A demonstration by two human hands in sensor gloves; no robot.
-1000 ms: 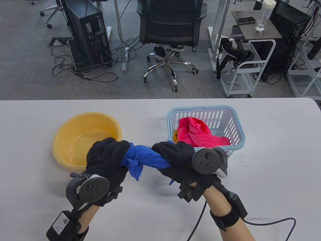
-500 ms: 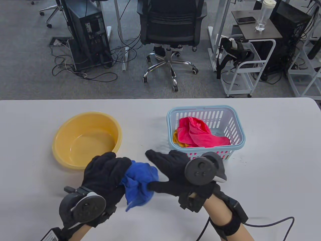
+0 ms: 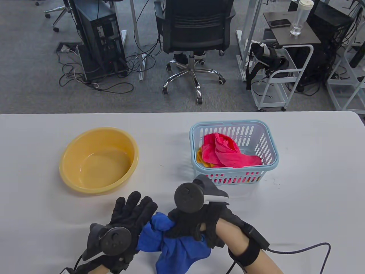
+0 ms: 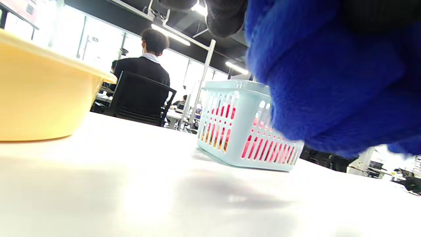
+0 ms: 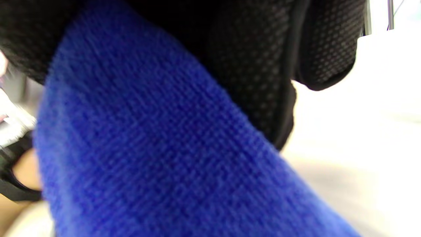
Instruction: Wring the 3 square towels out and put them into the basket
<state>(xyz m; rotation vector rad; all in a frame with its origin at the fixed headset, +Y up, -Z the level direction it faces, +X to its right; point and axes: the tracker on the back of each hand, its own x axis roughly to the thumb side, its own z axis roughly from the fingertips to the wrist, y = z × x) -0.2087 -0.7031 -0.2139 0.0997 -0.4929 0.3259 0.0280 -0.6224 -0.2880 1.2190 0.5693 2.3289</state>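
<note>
A blue towel [image 3: 176,248] hangs bunched near the table's front edge. My right hand [image 3: 184,225] grips its upper part with curled fingers. My left hand [image 3: 134,209] is just left of it, fingers stretched straight, the palm side against the cloth. The light blue basket [image 3: 236,171] stands behind the right hand and holds a pink towel [image 3: 225,152] over an orange one [image 3: 201,159]. The left wrist view has the blue towel [image 4: 329,82] at its upper right and the basket [image 4: 243,131] beyond. Blue cloth [image 5: 148,158] fills the right wrist view.
A yellow basin [image 3: 98,159] with a little water stands at the left, behind my left hand. The white table [image 3: 313,185] ends at a far edge, with an office chair [image 3: 194,34] and carts past it. A cable [image 3: 308,248] trails from my right wrist.
Both hands drew back toward the front edge with the blue towel. The twisted towel loosened; my right hand let go, then gripped it again, and my left hand's fingers straightened.
</note>
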